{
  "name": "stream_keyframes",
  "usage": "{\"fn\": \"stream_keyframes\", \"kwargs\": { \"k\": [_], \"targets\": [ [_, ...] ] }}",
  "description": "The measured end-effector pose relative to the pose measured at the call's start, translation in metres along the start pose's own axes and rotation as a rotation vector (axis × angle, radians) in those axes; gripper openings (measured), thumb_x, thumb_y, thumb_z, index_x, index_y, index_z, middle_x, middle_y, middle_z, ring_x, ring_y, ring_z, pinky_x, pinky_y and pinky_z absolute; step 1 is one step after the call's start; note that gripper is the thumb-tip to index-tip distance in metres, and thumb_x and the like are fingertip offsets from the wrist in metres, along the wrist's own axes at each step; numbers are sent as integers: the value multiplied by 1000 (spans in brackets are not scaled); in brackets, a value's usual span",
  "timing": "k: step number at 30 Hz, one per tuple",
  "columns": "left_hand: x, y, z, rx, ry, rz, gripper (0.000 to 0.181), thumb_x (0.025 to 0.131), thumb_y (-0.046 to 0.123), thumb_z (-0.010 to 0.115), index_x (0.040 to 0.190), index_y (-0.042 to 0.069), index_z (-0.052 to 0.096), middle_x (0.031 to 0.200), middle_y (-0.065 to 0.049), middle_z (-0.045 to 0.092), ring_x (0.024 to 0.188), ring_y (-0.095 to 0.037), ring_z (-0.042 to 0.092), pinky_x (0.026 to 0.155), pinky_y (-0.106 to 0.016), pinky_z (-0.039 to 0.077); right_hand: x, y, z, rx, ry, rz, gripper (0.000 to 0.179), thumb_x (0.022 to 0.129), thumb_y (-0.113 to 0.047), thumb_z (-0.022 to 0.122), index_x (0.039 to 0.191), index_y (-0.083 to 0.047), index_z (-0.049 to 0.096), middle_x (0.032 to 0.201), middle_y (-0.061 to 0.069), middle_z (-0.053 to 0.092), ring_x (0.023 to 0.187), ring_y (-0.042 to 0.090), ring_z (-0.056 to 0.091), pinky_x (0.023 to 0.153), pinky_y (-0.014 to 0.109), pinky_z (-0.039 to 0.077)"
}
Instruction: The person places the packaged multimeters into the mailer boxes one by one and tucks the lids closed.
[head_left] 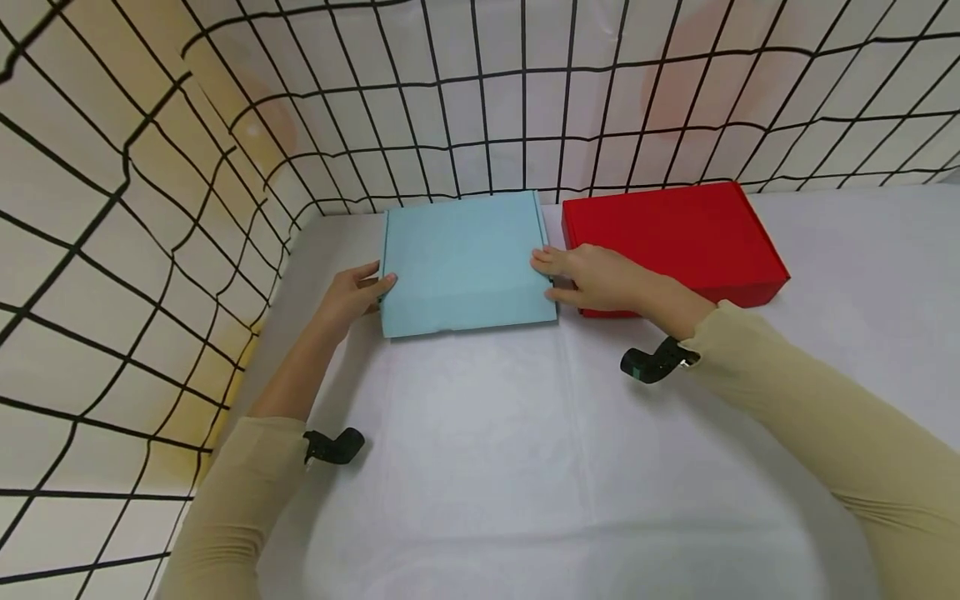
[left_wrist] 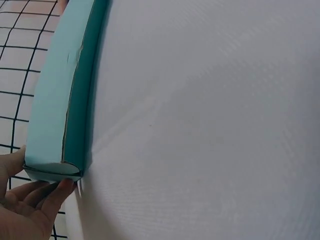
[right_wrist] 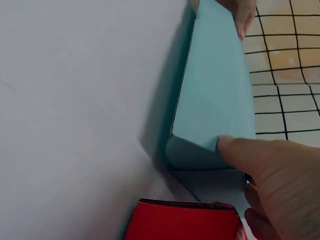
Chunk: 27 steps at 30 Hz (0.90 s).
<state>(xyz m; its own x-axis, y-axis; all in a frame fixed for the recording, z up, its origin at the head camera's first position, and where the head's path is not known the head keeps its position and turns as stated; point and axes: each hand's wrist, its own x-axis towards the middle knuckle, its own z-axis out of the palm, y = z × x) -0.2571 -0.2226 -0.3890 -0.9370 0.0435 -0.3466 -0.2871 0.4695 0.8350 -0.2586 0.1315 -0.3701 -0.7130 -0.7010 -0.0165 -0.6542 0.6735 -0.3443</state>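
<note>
A flat light blue cardboard box [head_left: 465, 258] lies in front of the wire grid, with a hand at each end. My left hand [head_left: 358, 293] grips its left end, thumb over the top edge and fingers along the end wall. In the left wrist view, the fingertips [left_wrist: 65, 186] press against the end of the box [left_wrist: 55, 100]. On the opposite end, my right hand [head_left: 596, 277] holds the right edge. The right wrist view shows the thumb [right_wrist: 231, 144] on the lid's edge, other fingers partly hidden behind the end.
A closed red box [head_left: 675, 233] stands close to the right of the blue one, partly beneath my right forearm. Black wire grid panels [head_left: 525, 108] rise along the back and left. White cloth [head_left: 480, 450] covers the table.
</note>
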Motion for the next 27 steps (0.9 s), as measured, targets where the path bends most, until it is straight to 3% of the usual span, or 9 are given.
{"fn": "stream_keyframes", "kwargs": {
  "k": [3,7,9,12,15,18,22,24,27],
  "targets": [
    [0,0,-1,17,-8,-1,69,90,36,54,144,9,22,145,-16,31,126,-27,41,100,-38,39,1,-3,2,-34,15,0,59,85,-23,63,136,-4,39,140,14,39,128,30,39,91,37,47],
    [-1,1,-4,31,-8,-1,69,90,34,55,144,7,22,145,-17,31,125,-28,43,99,-38,40,3,-6,4,-82,43,-3,58,84,-24,64,134,-3,42,138,16,42,127,31,40,94,44,43],
    [-1,2,-5,35,-12,-9,69,90,33,55,144,7,22,145,-17,31,124,-28,44,99,-38,40,4,-7,4,-96,53,-7,58,84,-24,65,133,-3,44,137,17,43,123,32,45,89,41,47],
    [-1,4,-6,42,-25,-26,70,90,34,55,144,6,22,145,-17,30,123,-28,45,100,-38,39,5,-7,4,-98,61,-11,56,84,-24,64,132,-2,45,135,18,44,114,33,52,72,31,53],
    [0,6,-6,56,-31,-48,70,90,34,55,144,7,21,146,-16,29,123,-28,45,101,-38,38,5,-7,4,-88,65,-3,55,84,-24,64,131,-2,46,134,19,45,98,31,62,53,24,45],
    [1,8,-5,60,-36,-54,69,90,33,55,144,7,21,147,-16,27,124,-29,44,101,-39,38,5,-6,5,-91,80,9,55,83,-25,65,131,-4,47,133,17,47,82,26,66,46,21,34],
    [2,9,-6,59,-33,-52,69,90,32,56,144,5,22,147,-15,26,123,-29,45,100,-39,39,6,-5,8,-181,96,-18,54,84,-28,63,130,-4,48,133,16,48,104,28,60,45,23,29],
    [3,9,-7,51,-36,-52,69,89,31,56,143,4,23,147,-14,26,121,-30,47,100,-39,39,6,-4,10,-227,104,-37,56,84,-30,62,130,-3,49,132,15,49,120,29,49,47,23,34],
    [3,9,-9,41,-42,-53,69,88,32,58,142,5,26,145,-14,32,117,-30,51,100,-39,39,6,-3,13,-247,128,-60,58,82,-32,64,128,-1,50,131,16,49,121,30,47,54,26,46]
  ]
}}
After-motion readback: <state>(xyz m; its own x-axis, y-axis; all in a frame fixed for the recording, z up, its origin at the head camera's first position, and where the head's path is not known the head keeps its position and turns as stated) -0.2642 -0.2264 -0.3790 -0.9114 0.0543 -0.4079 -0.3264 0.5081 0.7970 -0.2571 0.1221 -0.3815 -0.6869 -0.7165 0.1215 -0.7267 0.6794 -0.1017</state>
